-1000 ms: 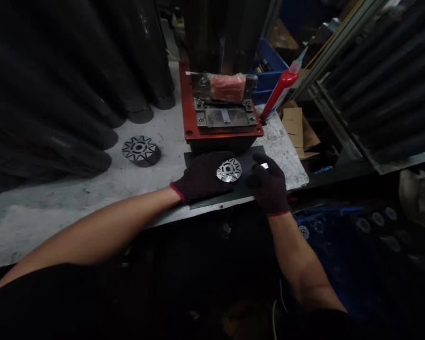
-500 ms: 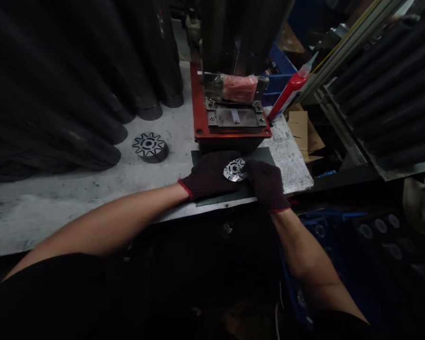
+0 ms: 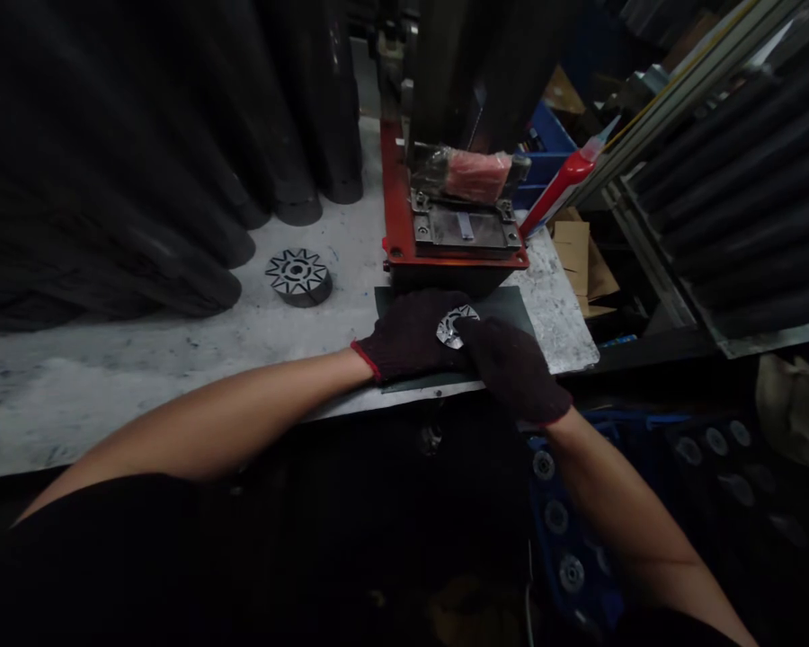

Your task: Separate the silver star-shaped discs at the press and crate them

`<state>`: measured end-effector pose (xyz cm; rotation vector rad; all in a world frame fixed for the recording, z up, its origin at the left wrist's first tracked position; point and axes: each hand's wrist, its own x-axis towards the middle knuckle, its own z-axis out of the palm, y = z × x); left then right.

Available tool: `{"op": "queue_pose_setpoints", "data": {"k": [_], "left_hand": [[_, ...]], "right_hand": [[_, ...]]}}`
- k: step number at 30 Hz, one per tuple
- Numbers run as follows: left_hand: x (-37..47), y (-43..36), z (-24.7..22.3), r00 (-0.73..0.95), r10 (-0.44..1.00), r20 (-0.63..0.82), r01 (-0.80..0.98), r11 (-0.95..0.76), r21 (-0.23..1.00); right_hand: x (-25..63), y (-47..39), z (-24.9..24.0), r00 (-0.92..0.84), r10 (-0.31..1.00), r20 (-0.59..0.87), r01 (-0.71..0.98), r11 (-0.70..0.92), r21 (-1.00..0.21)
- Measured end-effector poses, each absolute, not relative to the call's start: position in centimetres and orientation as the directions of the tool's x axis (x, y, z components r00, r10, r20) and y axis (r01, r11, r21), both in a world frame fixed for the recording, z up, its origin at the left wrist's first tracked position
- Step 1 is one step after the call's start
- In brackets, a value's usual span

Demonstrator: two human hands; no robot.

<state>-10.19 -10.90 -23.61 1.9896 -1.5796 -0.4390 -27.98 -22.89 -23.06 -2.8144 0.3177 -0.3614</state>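
A round metal rotor core (image 3: pixel 450 329) with zigzag slots stands on a dark green mat (image 3: pixel 514 310) at the bench's front edge. My left hand (image 3: pixel 414 334), in a dark knitted glove with a red cuff, wraps round its left side. My right hand (image 3: pixel 512 367), gloved alike, comes from the right with fingertips drawn together on the core's face, covering part of it. Anything small between those fingertips is hidden. A second rotor core (image 3: pixel 299 275) lies face up on the bench, left of my hands.
Behind the mat stands a red-based fixture (image 3: pixel 455 261) with a pink wrapped block (image 3: pixel 477 175). A red glue bottle (image 3: pixel 563 184) leans beside it. Dark tubes (image 3: pixel 297 202) fill the left back. Below right, a blue crate (image 3: pixel 546 539) holds several round parts.
My right hand's fingers have shifted across the core's face and the wrist has dropped lower right. My left hand keeps its hold. The whole view has shifted slightly.
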Motion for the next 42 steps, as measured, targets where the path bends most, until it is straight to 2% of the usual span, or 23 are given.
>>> {"op": "queue_pose_setpoints", "data": {"k": [2, 5, 8, 11, 13, 15, 17, 19, 21, 25, 28, 29, 31, 33, 34, 36, 38, 39, 40, 42], "left_hand": [[-10.1, -11.0, -24.2, 0.237, -0.96, 0.151, -0.779, -0.095, 0.62], [-9.8, -11.1, -24.9, 0.265, -0.946, 0.186, -0.774, -0.094, 0.626], [-9.5, -10.8, -24.8, 0.253, -0.957, 0.144, -0.765, -0.106, 0.635], [-9.5, -10.5, -24.5, 0.237, -0.966, 0.107, -0.762, -0.117, 0.636], [-9.5, -10.5, -24.5, 0.238, -0.966, 0.103, -0.773, -0.124, 0.622], [-9.6, -10.7, -24.6, 0.255, -0.96, 0.112, -0.779, -0.136, 0.612], [-9.7, -11.1, -24.7, 0.252, -0.961, 0.114, -0.785, -0.134, 0.605], [-9.7, -11.4, -24.7, 0.23, -0.966, 0.118, -0.8, -0.118, 0.588], [-9.8, -11.6, -24.6, 0.205, -0.97, 0.129, -0.817, -0.097, 0.568], [-10.0, -11.7, -24.2, 0.21, -0.966, 0.151, -0.818, -0.09, 0.568], [-10.0, -11.5, -24.0, 0.202, -0.972, 0.124, -0.806, -0.093, 0.584], [-9.9, -11.4, -24.1, 0.202, -0.972, 0.118, -0.799, -0.094, 0.594], [-9.8, -11.2, -24.4, 0.218, -0.966, 0.135, -0.792, -0.094, 0.603], [-9.6, -11.0, -24.7, 0.234, -0.96, 0.151, -0.784, -0.095, 0.614], [-9.5, -10.9, -24.7, 0.242, -0.96, 0.143, -0.773, -0.102, 0.627], [-9.5, -10.7, -24.7, 0.25, -0.962, 0.108, -0.744, -0.12, 0.657], [-9.5, -10.6, -24.5, 0.258, -0.963, 0.083, -0.729, -0.138, 0.67], [-9.5, -10.6, -24.4, 0.257, -0.963, 0.079, -0.732, -0.141, 0.667], [-9.5, -10.6, -24.4, 0.252, -0.964, 0.079, -0.736, -0.138, 0.663], [-9.6, -10.6, -24.3, 0.248, -0.965, 0.085, -0.739, -0.132, 0.661]], "right_hand": [[-27.5, -24.0, -21.5, 0.925, -0.228, 0.304, -0.149, -0.954, -0.262], [-24.2, -26.8, -18.6, 0.862, -0.149, 0.485, -0.127, -0.989, -0.078], [-19.8, -29.7, -16.5, 0.909, -0.018, 0.415, -0.041, -0.998, 0.046], [-18.0, -30.6, -16.1, 0.932, 0.01, 0.361, -0.001, -1.0, 0.031], [-19.2, -29.4, -16.9, 0.889, -0.098, 0.448, -0.061, -0.993, -0.096], [-21.5, -27.5, -18.6, 0.779, -0.365, 0.51, -0.171, -0.906, -0.388], [-23.8, -25.7, -20.9, 0.673, -0.633, 0.383, -0.236, -0.675, -0.699], [-25.2, -24.5, -23.3, 0.652, -0.724, 0.224, -0.251, -0.484, -0.838], [-25.6, -24.0, -25.0, 0.656, -0.737, 0.165, -0.256, -0.422, -0.87], [-25.9, -23.6, -25.8, 0.671, -0.715, 0.197, -0.265, -0.48, -0.836], [-26.7, -23.6, -24.3, 0.743, -0.599, 0.3, -0.221, -0.642, -0.735], [-26.8, -23.9, -23.5, 0.759, -0.535, 0.372, -0.188, -0.726, -0.661], [-26.0, -25.1, -21.5, 0.769, -0.352, 0.533, -0.106, -0.893, -0.437], [-23.7, -27.0, -19.3, 0.776, -0.168, 0.609, -0.045, -0.976, -0.213], [-22.2, -28.1, -18.3, 0.812, -0.083, 0.577, -0.012, -0.992, -0.125], [-19.5, -29.9, -16.9, 0.889, 0.017, 0.457, 0.044, -0.998, -0.049], [-18.3, -30.6, -16.4, 0.92, 0.053, 0.387, 0.08, -0.995, -0.055], [-18.4, -30.3, -16.6, 0.912, 0.022, 0.41, 0.066, -0.993, -0.093], [-19.0, -29.7, -17.0, 0.887, -0.057, 0.459, 0.024, -0.985, -0.168], [-21.2, -27.8, -18.7, 0.786, -0.317, 0.531, -0.076, -0.902, -0.425]]}}
